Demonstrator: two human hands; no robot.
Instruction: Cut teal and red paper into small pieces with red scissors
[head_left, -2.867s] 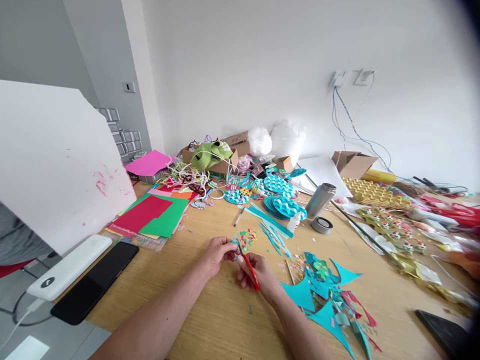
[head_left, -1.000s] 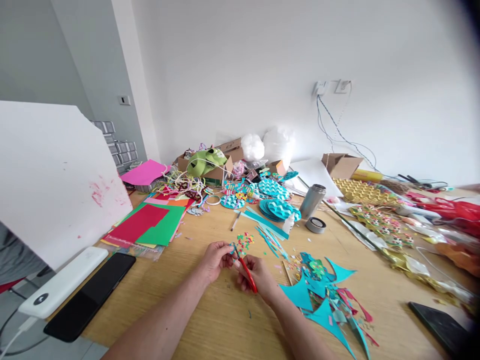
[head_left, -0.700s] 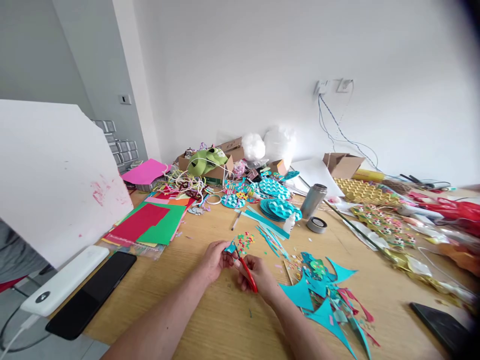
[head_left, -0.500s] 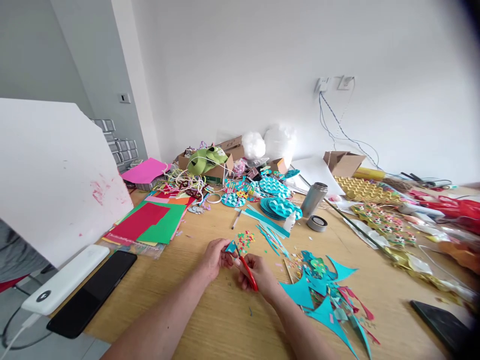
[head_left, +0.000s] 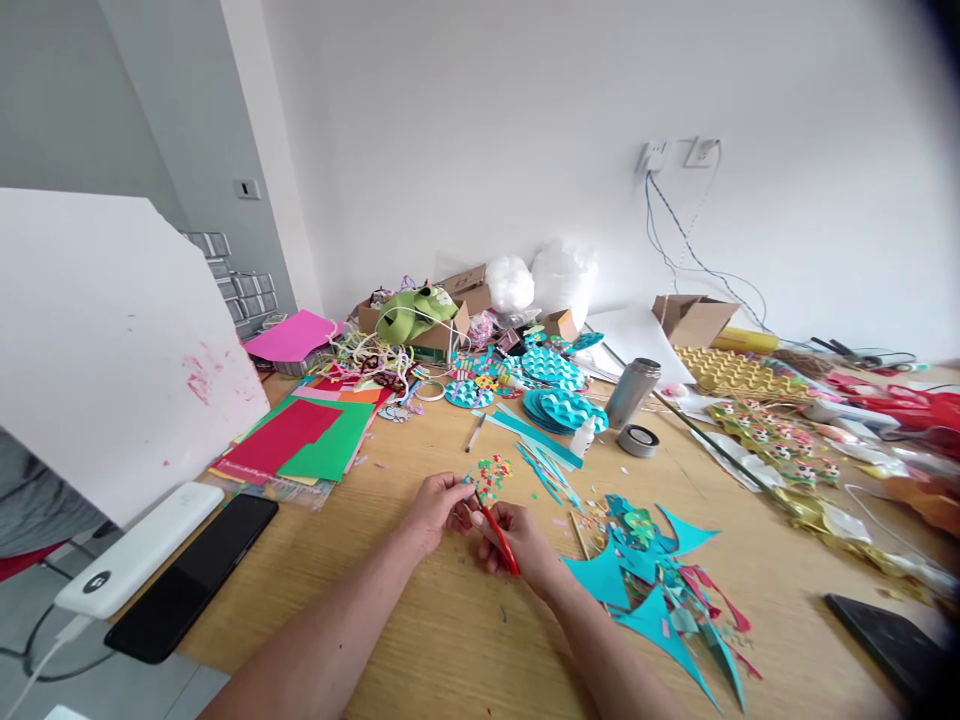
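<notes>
My right hand [head_left: 519,545] is closed around the handles of red-handled scissors [head_left: 502,545], whose dark blades point up and left toward my other hand. My left hand [head_left: 439,512] pinches a small piece of blue paper [head_left: 469,481] at the blade tips. Fingers cover most of that piece. Just beyond the fingertips lies a little heap of red, yellow and green paper bits [head_left: 495,472]. Blue paper scraps [head_left: 600,578], mixed with some red ones, are spread to the right of my right hand.
Coloured paper sheets [head_left: 322,440], a black phone [head_left: 195,575] and a white power bank [head_left: 142,545] lie at the left. Farther back are a glue bottle [head_left: 582,438], a steel flask [head_left: 634,392], a tape roll [head_left: 638,440] and blue wavy discs [head_left: 562,410].
The blue paper between my left fingers has turned and is now mostly hidden. The scissors and both hands stay in nearly the same place; the view has shifted slightly.
</notes>
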